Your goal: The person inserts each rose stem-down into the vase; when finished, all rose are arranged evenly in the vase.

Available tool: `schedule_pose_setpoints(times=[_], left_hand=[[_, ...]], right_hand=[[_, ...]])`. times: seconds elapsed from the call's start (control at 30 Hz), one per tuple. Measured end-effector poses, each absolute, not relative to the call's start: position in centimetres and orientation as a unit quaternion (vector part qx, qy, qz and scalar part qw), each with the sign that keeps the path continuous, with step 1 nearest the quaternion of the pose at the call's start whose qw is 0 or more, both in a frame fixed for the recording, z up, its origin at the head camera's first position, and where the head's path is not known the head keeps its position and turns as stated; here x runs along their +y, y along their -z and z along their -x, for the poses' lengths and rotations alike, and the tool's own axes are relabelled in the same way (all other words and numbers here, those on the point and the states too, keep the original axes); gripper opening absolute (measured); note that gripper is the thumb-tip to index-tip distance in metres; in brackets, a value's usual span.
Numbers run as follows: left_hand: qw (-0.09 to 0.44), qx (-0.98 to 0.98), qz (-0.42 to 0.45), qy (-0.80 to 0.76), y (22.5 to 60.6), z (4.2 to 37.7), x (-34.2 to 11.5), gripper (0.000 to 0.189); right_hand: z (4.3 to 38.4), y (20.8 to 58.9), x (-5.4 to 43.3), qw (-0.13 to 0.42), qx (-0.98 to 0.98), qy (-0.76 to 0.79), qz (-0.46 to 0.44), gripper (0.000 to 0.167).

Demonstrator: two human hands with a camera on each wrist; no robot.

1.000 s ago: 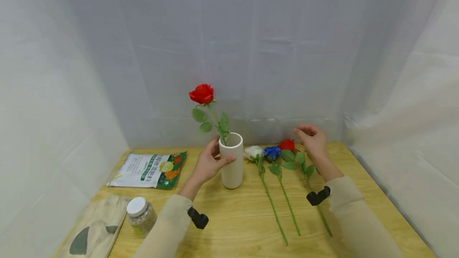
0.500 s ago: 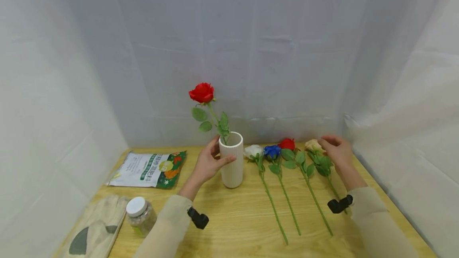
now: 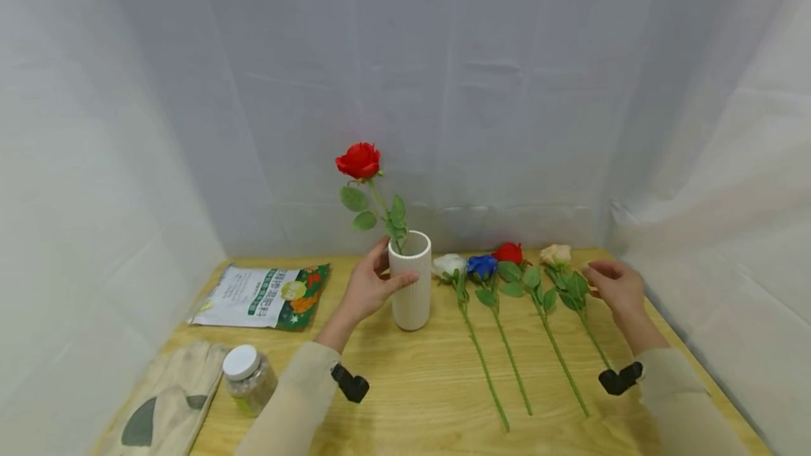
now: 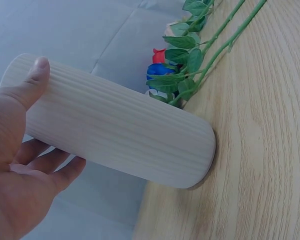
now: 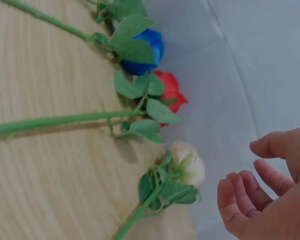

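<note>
A white ribbed vase (image 3: 412, 298) stands upright on the table, and a red rose (image 3: 359, 161) leans out of it to the left. My left hand (image 3: 366, 288) holds the vase near its rim, thumb on the near side and fingers on the left; the left wrist view shows the thumb on the ribbed wall (image 4: 115, 120). To the right lie a white rose (image 3: 449, 266), a blue rose (image 3: 483, 267), another red rose (image 3: 508, 253) and a peach rose (image 3: 555, 255). Beside the peach rose's leaves hovers my right hand (image 3: 621, 292), its fingers loosely bent with nothing in them.
On the left lies a white and green printed bag (image 3: 260, 298). In front of it are a jar with a white lid (image 3: 249, 378) and pale gloves (image 3: 167, 396). White sheeting (image 3: 405, 90) hangs behind the wooden table (image 3: 405, 385) and on both sides.
My right hand has moved right and then back toward me, from above the red rose past the peach rose, which is now uncovered. The left hand stays on the vase.
</note>
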State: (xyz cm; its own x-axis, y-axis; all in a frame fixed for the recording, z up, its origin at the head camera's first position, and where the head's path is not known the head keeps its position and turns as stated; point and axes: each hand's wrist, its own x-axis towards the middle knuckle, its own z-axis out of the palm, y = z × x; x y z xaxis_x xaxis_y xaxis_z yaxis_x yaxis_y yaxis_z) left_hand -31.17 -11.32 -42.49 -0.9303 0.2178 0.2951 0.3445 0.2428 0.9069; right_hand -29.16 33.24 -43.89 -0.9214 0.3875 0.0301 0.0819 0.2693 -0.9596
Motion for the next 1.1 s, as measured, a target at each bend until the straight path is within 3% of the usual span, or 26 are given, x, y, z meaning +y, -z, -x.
schedule_pose_setpoints(times=[0.67, 1.1], left_hand=[[0.045, -0.783, 0.179, 0.594, 42.6, 31.3, -11.5, 0.095], [0.044, -0.783, 0.179, 0.594, 42.5, 31.3, -11.5, 0.093]], right_hand=[[28.2, 47.3, 35.0, 0.062, -0.820, -0.559, 0.111, 0.053], [27.9, 49.2, 36.0, 0.028, -0.861, -0.487, 0.142, 0.056]])
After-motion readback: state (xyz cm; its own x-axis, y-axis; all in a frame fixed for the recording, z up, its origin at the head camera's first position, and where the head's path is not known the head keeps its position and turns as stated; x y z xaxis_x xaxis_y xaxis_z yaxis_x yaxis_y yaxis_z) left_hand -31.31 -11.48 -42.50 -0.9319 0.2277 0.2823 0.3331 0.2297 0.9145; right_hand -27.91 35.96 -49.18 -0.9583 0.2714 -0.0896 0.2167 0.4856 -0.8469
